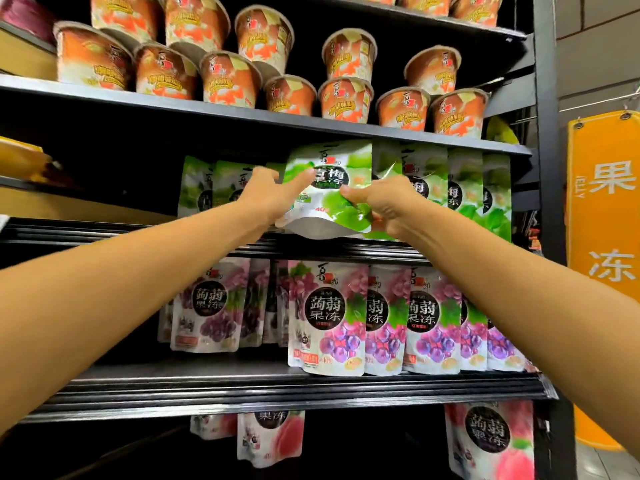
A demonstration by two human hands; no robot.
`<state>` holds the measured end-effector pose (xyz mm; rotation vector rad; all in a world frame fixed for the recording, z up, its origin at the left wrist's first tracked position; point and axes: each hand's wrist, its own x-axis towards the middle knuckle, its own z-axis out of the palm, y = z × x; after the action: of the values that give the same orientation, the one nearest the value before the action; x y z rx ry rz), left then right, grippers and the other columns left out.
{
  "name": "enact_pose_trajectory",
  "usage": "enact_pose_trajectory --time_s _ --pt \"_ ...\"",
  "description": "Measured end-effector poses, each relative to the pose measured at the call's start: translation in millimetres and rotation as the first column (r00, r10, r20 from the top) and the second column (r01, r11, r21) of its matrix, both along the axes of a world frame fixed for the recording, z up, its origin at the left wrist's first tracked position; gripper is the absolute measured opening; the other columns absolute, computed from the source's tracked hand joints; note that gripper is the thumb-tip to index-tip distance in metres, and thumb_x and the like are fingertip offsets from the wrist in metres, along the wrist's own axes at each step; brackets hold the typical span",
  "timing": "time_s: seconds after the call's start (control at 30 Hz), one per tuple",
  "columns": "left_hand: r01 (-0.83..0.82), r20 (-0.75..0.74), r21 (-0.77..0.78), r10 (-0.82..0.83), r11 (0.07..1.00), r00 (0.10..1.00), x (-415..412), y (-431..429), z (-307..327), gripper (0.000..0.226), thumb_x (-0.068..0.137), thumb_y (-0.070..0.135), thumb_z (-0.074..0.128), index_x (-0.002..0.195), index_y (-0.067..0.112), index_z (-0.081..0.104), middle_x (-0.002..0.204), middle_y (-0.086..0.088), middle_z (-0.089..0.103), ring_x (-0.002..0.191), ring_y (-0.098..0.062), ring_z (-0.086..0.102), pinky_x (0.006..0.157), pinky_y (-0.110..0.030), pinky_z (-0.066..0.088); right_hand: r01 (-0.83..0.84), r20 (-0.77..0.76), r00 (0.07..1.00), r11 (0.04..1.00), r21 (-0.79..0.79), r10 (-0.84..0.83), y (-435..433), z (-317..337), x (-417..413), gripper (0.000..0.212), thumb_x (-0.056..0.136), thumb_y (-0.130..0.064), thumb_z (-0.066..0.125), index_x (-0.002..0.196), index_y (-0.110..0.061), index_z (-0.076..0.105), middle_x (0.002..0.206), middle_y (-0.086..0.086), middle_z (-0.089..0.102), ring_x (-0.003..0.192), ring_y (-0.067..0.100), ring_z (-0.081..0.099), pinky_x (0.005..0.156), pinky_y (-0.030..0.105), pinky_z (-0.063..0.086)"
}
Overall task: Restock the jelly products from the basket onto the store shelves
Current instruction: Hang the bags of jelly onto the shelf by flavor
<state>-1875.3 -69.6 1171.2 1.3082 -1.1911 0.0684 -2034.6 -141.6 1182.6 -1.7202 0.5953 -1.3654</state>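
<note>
A green plum jelly pouch [329,188] is held tilted at the front of the middle shelf [138,226], its white base just over the shelf edge. My left hand [268,195] grips its left side, thumb on the front. My right hand [384,202] pinches its lower right corner. More green pouches stand upright behind it, to the left [207,185] and to the right [464,188]. The basket is out of view.
Orange jelly cups [228,77] are stacked on the shelf above. Purple grape jelly pouches [325,317] line the shelf below, pink peach pouches [488,441] sit lower still. A black upright post [547,168] bounds the right side, with an orange banner [606,202] beyond.
</note>
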Motion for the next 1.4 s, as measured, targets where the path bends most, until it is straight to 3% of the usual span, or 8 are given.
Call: enact_pose_trajectory --time_s 0.13,0.23,0.43,0.57,0.7,0.9,1.17,1.4 --pt "-0.109 0.481 -0.302 0.25 0.947 0.84 -3.0 8.2 -23.0 0.04 0.097 0.036 0.052 0.133 0.019 0.047 0.131 -0.003 0.049 0.115 -0.02 0.05 0.092 -0.031 0.04 0.117 0.044 0.993 0.99 -0.074 -0.114 -7.7 10.2 14.8 0.049 0.077 -0.012 0.082 0.118 0.003 0.061 0.107 0.018 0.07 0.09 0.031 0.071 0.08 0.044 0.06" --pt "-0.131 0.655 -0.296 0.301 0.946 0.693 -8.9 6.0 -41.4 0.03 0.1 0.03 0.046 0.124 0.018 0.06 0.135 0.0 0.051 0.119 -0.021 0.052 0.098 -0.039 0.042 0.239 0.042 0.971 0.952 -0.192 -0.235 -13.1 12.6 23.8 0.038 0.075 -0.016 0.083 0.105 0.001 0.068 0.1 0.019 0.072 0.091 0.034 0.071 0.081 0.049 0.058" --pt "-0.239 0.726 -0.267 0.358 0.934 0.587 -7.6 -0.7 -69.3 0.034 0.101 0.032 0.041 0.12 0.021 0.068 0.13 0.006 0.058 0.118 -0.012 0.053 0.106 -0.033 0.025 0.208 -0.059 0.972 0.949 -0.236 -0.228 -20.6 3.9 29.4 0.034 0.081 -0.017 0.079 0.107 -0.001 0.064 0.104 0.016 0.07 0.098 0.031 0.069 0.081 0.045 0.058" --pt "-0.264 0.762 -0.243 0.352 0.933 0.543 -4.1 -1.1 -73.6 0.037 0.102 0.034 0.039 0.129 0.023 0.062 0.137 0.008 0.054 0.126 -0.01 0.048 0.112 -0.032 0.019 0.283 -0.097 0.938 0.895 -0.346 -0.334 -17.0 -0.2 15.1 0.063 0.081 -0.022 0.079 0.123 0.016 0.053 0.124 0.033 0.057 0.107 0.04 0.064 0.083 0.055 0.056" --pt "-0.271 0.773 -0.239 0.352 0.932 0.527 -3.1 -0.5 -71.7 0.038 0.102 0.034 0.039 0.129 0.023 0.062 0.136 0.008 0.055 0.125 -0.011 0.049 0.113 -0.033 0.018 0.343 -0.151 0.876 0.812 -0.473 -0.458 -25.2 -3.2 0.1 0.031 0.08 -0.014 0.08 0.098 0.008 0.067 0.074 0.009 0.067 0.055 0.018 0.066 0.045 0.029 0.057" --pt "-0.327 0.796 -0.219 0.362 0.919 0.484 -10.6 -9.2 -73.8 0.041 0.101 0.037 0.036 0.129 0.021 0.062 0.136 0.006 0.054 0.122 -0.013 0.05 0.11 -0.033 0.022 0.379 -0.217 0.828 0.801 -0.465 -0.517 -36.5 -15.0 -5.0 0.029 0.076 -0.022 0.084 0.099 -0.013 0.069 0.068 0.007 0.071 0.054 0.018 0.069 0.062 0.037 0.06" --pt "-0.3 0.803 -0.208 0.338 0.931 0.491 -10.8 -5.6 -70.0 0.039 0.101 0.035 0.037 0.129 0.021 0.062 0.138 0.005 0.055 0.125 -0.013 0.049 0.113 -0.034 0.021 0.432 -0.148 0.814 0.755 -0.494 -0.562 -35.1 -22.3 -8.5 0.024 0.079 -0.027 0.08 0.095 -0.016 0.066 0.095 0.015 0.072 0.09 0.032 0.07 0.081 0.05 0.057" --pt "-0.146 0.767 -0.216 0.26 0.965 0.586 -11.1 12.0 -83.3 0.033 0.099 0.028 0.045 0.127 0.018 0.06 0.136 0.005 0.058 0.129 -0.011 0.047 0.118 -0.031 0.017 0.583 0.034 0.712 0.563 -0.586 -0.702 -11.8 -55.3 -5.0 0.015 0.085 -0.04 0.065 0.097 -0.03 0.066 0.079 -0.015 0.065 0.082 0.01 0.061 0.07 0.027 0.036"
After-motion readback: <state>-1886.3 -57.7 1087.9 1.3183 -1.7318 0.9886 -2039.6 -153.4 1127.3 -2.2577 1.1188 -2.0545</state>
